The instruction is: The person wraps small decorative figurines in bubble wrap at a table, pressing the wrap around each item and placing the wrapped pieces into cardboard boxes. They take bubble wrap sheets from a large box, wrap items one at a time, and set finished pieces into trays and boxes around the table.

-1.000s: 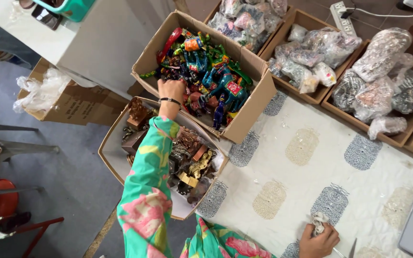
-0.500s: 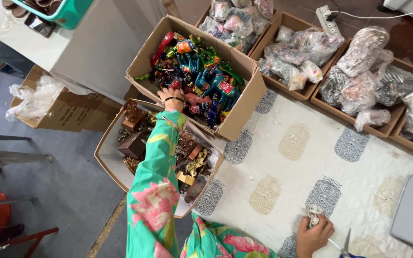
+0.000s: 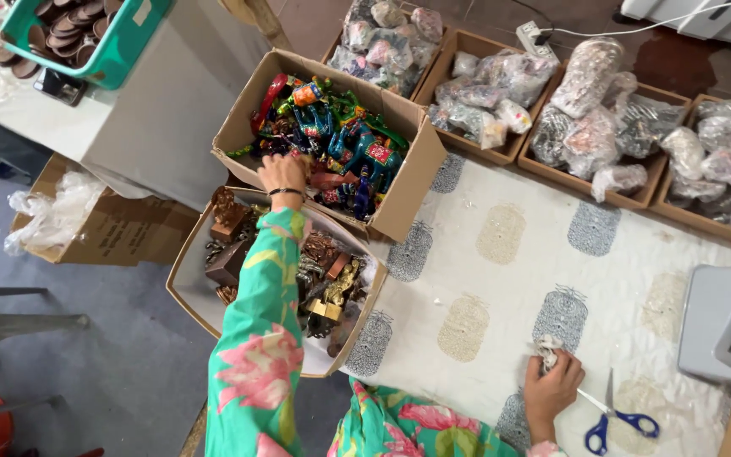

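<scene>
Left hand, centre-left of the frame, reaches into a cardboard box of bright painted figurines; its fingers are curled down among the pieces, and whether they grip one cannot be told. A dark bangle sits at the wrist, above a green floral sleeve that runs down to the lower edge.

Right hand, lower right, rests on the bench and is closed around a small pale wrapped item, which pokes out above the knuckles. Scissors with blue handles lie just to the right of this hand, blades pointing up and left, one blade close to the hand.

The figurine box stands at the bench's upper-left corner. Below it, left of the bench edge and under the sleeve, a second open box holds brown and brass-coloured figures.

The bench carries a white cloth printed with grey and tan motifs. Along its upper edge stand shallow cartons filled with items in clear bags. A grey tape dispenser sits at the right edge. In the upper left, a teal crate of brown discs rests on a white surface; below it a closed carton bears crumpled plastic.
</scene>
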